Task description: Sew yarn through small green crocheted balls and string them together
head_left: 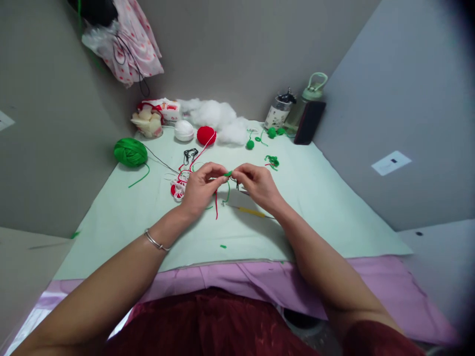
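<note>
The small green piece (227, 174) was held above the tabletop (334, 212), pinched by the left hand (200, 188) and the right hand (258, 184) at opposite ends; from where I stood, its long axis ran hand to hand, neither clearly nearer.

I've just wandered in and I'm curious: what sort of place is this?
Likely a small yarn-craft workspace: on the cloth-covered table lie a green yarn ball and white fluff, while the left hand and right hand pinch a small green piece.
</note>
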Tool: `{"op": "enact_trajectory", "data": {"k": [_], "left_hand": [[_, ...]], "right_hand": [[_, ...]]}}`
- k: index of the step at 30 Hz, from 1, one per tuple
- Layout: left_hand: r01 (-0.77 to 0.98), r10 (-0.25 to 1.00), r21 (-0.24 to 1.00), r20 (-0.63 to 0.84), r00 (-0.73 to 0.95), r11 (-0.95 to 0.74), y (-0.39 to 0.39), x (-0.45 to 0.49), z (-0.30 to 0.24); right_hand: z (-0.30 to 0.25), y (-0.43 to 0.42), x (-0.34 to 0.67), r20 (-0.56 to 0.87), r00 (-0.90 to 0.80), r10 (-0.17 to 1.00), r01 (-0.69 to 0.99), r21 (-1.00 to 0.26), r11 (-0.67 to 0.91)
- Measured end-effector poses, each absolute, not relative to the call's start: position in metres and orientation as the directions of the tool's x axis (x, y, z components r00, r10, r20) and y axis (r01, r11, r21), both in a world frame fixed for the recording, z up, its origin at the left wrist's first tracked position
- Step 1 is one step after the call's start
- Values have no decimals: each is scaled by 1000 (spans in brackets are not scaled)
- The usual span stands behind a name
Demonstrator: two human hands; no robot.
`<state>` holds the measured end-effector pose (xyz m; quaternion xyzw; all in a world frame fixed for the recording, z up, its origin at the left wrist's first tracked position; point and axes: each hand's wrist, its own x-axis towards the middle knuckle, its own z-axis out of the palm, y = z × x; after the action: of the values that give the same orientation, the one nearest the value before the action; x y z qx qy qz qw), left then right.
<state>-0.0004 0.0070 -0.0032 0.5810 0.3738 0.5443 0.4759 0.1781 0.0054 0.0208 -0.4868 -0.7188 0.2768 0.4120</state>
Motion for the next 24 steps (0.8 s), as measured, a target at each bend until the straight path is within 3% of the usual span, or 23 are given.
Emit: {"op": "enact_trajectory", "data": {"k": [4, 8, 12, 19, 24], "left_hand": [[-130, 958, 970, 227, 174, -206, 10, -3, -1], [-146, 937, 972, 216, 275, -181, 9, -3, 1], [-175, 905, 969, 228, 360, -174, 5, -2, 2], [-203, 898, 972, 191, 396, -117, 9, -3, -2], [-273, 877, 960, 182, 445, -61, 7, -1, 0]], "right_hand": [[28, 9, 184, 340, -141, 930, 369, -854, 368], [33, 8, 188, 61, -232, 971, 145, -985, 96], [30, 10, 190, -140, -327, 935, -11, -988, -152], [21, 18, 180, -196, -209, 958, -305, -918, -254], [21, 16, 177, -163, -220, 962, -326, -917, -230]]}}
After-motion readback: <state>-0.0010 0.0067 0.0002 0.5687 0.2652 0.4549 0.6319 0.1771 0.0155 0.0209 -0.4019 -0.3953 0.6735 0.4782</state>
